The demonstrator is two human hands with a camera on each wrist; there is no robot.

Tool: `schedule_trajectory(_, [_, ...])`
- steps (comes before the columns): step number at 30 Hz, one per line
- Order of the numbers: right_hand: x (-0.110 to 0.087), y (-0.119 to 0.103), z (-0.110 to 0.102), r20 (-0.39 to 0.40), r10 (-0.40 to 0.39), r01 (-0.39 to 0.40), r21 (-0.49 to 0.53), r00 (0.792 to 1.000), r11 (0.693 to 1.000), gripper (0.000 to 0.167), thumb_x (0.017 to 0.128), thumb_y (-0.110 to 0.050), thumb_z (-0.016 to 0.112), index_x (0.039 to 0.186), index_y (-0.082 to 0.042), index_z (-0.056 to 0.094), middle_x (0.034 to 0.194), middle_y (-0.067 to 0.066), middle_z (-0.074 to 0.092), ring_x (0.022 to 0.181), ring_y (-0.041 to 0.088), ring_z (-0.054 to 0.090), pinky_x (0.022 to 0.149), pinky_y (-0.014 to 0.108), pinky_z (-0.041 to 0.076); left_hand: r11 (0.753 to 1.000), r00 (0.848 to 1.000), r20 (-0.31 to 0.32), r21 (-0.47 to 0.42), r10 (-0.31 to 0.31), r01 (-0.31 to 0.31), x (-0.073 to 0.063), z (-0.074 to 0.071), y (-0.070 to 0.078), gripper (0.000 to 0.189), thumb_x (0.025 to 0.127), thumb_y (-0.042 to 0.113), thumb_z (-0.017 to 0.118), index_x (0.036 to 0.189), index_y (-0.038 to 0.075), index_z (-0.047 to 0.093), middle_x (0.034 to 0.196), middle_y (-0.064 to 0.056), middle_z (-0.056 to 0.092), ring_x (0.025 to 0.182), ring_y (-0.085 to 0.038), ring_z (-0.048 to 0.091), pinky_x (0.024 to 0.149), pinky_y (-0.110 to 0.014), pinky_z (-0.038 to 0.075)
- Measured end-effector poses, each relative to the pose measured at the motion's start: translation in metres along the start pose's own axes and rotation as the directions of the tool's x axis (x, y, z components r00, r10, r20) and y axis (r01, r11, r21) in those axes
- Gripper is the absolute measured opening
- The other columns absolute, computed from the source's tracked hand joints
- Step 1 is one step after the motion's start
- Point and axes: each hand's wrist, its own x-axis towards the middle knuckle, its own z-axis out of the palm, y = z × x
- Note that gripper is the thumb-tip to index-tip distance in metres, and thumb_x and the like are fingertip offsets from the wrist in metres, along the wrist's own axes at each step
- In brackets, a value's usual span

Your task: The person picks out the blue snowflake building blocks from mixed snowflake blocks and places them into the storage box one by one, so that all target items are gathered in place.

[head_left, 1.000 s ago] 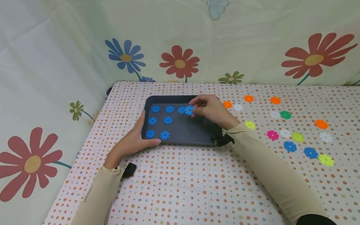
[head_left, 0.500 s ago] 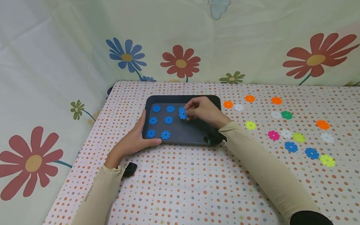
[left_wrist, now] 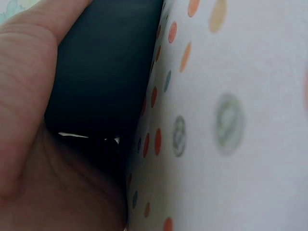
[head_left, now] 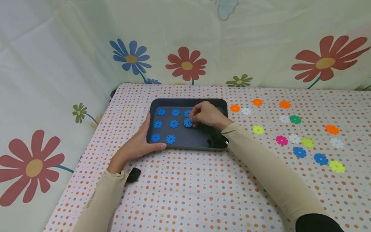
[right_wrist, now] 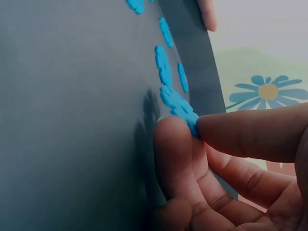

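A dark grey baking tray lies on the table with several blue snowflake discs laid flat in rows on its left part. My left hand grips the tray's near left corner, thumb along the front edge and fingers along the left side. Over the middle row, my right hand pinches another blue snowflake disc between thumb and index finger. In the right wrist view that disc is tilted close over the tray floor and casts a shadow. My right hand partly hides the disc behind it in the back row.
Right of the tray, loose snowflake discs lie scattered: orange, white, green, pink, yellow and blue. A dotted cloth covers the table, and a flowered curtain hangs behind it.
My right hand has moved left and toward the front with its disc, from over the back row to the middle row. The back-row disc below it stays put. My left hand stays on the corner.
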Motion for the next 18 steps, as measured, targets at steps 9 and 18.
schedule_trajectory(9, [0.0017,0.0034,0.0030,-0.019,0.007,-0.008,-0.094,1.000,0.996,0.007,0.098,0.000,0.072,0.096,0.006,0.076,0.094,0.016,0.073,0.068,0.020,0.070,0.085,0.040,0.053,1.000,1.000,0.000,-0.002,-0.005,0.005,0.0001,0.0009,-0.0010,0.134,0.087,0.063,0.083,0.169,0.035,-0.019,0.178,0.000,-0.015,0.163,-0.029,-0.005,0.125,-0.064,0.015])
schedule_trajectory(18, [0.0020,0.0047,0.0028,-0.022,-0.005,0.002,-0.145,1.000,0.989,0.009,0.098,0.000,0.071,0.093,0.004,0.077,0.083,0.012,0.075,0.071,0.021,0.073,0.081,0.036,0.051,1.000,1.000,-0.004,-0.008,0.006,-0.006,-0.0010,-0.0002,-0.0010,0.135,0.088,0.061,0.083,0.170,0.033,-0.020,0.177,0.000,-0.016,0.163,-0.028,-0.006,0.125,-0.064,0.014])
